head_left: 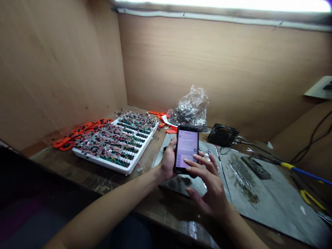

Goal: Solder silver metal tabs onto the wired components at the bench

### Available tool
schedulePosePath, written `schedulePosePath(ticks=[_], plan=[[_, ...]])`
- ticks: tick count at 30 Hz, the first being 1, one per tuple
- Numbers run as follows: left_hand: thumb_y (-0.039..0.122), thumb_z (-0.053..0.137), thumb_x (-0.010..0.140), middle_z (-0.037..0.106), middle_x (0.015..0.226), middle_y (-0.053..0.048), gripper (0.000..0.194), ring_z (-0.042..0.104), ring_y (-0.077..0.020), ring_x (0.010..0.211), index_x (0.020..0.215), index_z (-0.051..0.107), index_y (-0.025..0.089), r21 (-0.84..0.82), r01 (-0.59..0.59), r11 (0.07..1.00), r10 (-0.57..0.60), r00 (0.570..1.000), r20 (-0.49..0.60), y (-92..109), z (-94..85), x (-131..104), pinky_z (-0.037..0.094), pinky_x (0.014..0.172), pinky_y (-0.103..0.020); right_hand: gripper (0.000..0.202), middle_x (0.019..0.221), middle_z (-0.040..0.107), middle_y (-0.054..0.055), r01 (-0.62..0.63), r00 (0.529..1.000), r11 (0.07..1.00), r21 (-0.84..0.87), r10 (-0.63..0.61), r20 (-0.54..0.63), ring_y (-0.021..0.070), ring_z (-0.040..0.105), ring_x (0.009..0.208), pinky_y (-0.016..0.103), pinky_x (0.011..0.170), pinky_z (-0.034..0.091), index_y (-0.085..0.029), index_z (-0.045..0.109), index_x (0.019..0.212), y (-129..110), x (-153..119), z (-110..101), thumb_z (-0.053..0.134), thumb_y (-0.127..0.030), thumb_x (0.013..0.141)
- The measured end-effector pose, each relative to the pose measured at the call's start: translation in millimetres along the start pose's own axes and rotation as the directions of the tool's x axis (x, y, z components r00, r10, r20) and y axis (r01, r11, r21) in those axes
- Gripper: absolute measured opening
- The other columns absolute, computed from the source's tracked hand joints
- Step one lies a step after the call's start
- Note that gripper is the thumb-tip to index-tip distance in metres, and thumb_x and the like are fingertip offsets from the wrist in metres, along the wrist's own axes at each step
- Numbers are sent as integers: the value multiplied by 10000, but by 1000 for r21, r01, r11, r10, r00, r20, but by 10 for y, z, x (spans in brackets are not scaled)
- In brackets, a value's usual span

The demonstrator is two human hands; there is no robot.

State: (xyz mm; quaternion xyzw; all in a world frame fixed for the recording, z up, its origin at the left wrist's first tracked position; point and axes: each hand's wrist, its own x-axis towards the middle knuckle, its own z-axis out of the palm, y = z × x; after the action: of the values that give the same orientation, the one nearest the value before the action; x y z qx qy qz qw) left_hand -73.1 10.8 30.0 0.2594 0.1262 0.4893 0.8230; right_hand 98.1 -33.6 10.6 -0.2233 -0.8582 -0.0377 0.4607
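A black smartphone with a lit screen is held upright in my left hand, fingers wrapped behind it and the thumb along its left edge. The screen shows lines of text above a keyboard, too small to read. My right hand is spread over the lower right of the phone, fingers apart and holding nothing. Its fingertips overlap the keyboard; whether they touch the glass I cannot tell. Beneath both hands lies a grey work mat, and small shiny metal parts sit on it, partly hidden by my right hand.
Left stands a white foam tray packed with small wired components. Orange plastic pieces lie beside it. Behind the phone is a clear bag of metal parts. A black fan, a blue-and-yellow-handled soldering iron and yellow-handled pliers are rightward.
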Motion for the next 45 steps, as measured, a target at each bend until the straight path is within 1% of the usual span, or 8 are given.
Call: schedulePosePath(ticks=[3, 11, 18, 24, 29, 34, 38, 45], plan=[[624, 345, 1034, 752, 1236, -229, 735, 739, -347, 1089, 1443, 615, 76, 10, -4, 1000, 4, 1000, 1, -12, -17, 8, 538, 1027, -482, 483, 1356, 721, 84, 14, 999, 1000, -5, -14, 34, 320, 514, 1436, 580, 1297, 179, -215, 578, 1350, 0, -3, -8, 705, -323, 897], [619, 368, 1033, 760, 1217, -224, 718, 738, -350, 1089, 1416, 634, 72, 25, -16, 1000, 17, 1000, -24, -4, 10, -7, 538, 1034, -491, 326, 1194, 783, 69, -8, 994, 999, -35, 4, -105, 304, 603, 1319, 589, 1307, 149, -226, 638, 1223, 44, -31, -59, 689, -270, 904], [613, 344, 1044, 765, 1203, -220, 724, 739, -349, 1090, 1410, 642, 63, 34, -12, 999, 14, 999, -38, -2, 16, -5, 538, 1030, -474, 354, 1244, 769, 74, -36, 996, 999, -32, 33, -89, 309, 580, 1353, 589, 1301, 161, -224, 629, 1269, 28, -12, -54, 675, -278, 922], [605, 293, 1060, 774, 1175, -217, 740, 743, -333, 1086, 1421, 629, 53, 35, -8, 999, 11, 998, -68, 3, 10, 0, 536, 1037, -455, 465, 1356, 722, 86, -35, 999, 999, -38, 34, -15, 321, 524, 1419, 596, 1297, 152, -217, 584, 1362, 28, -12, -40, 690, -344, 927], [562, 272, 1071, 769, 1198, -215, 714, 740, -338, 1092, 1418, 635, 55, 23, -40, 999, 42, 996, -79, 18, 70, -5, 536, 1039, -466, 403, 1244, 767, 70, -65, 993, 997, -37, 61, -102, 317, 580, 1355, 612, 1294, 160, -233, 612, 1314, 59, -28, -44, 681, -315, 926], [569, 224, 1074, 770, 1189, -221, 750, 736, -344, 1113, 1402, 643, 41, 33, -35, 999, 37, 997, -68, 21, 67, 1, 528, 1053, -469, 384, 1201, 780, 73, -56, 992, 998, -41, 51, -113, 316, 605, 1321, 617, 1293, 159, -225, 624, 1292, 85, -35, -52, 687, -302, 921], [582, 288, 1060, 765, 1208, -222, 726, 733, -350, 1116, 1399, 647, 50, 29, -35, 999, 36, 998, -49, 4, 34, -4, 527, 1056, -479, 363, 1181, 782, 85, -38, 992, 998, -40, 33, -123, 312, 604, 1320, 617, 1292, 159, -200, 635, 1279, 71, -34, -67, 673, -289, 929], [614, 328, 1044, 763, 1211, -224, 735, 739, -340, 1101, 1426, 627, 62, 36, -8, 999, 9, 1000, -26, -29, 19, -5, 539, 1035, -467, 469, 1363, 707, 116, 43, 999, 999, -21, -42, 21, 323, 504, 1425, 603, 1284, 183, -172, 593, 1368, 2, 4, -51, 664, -347, 939]])
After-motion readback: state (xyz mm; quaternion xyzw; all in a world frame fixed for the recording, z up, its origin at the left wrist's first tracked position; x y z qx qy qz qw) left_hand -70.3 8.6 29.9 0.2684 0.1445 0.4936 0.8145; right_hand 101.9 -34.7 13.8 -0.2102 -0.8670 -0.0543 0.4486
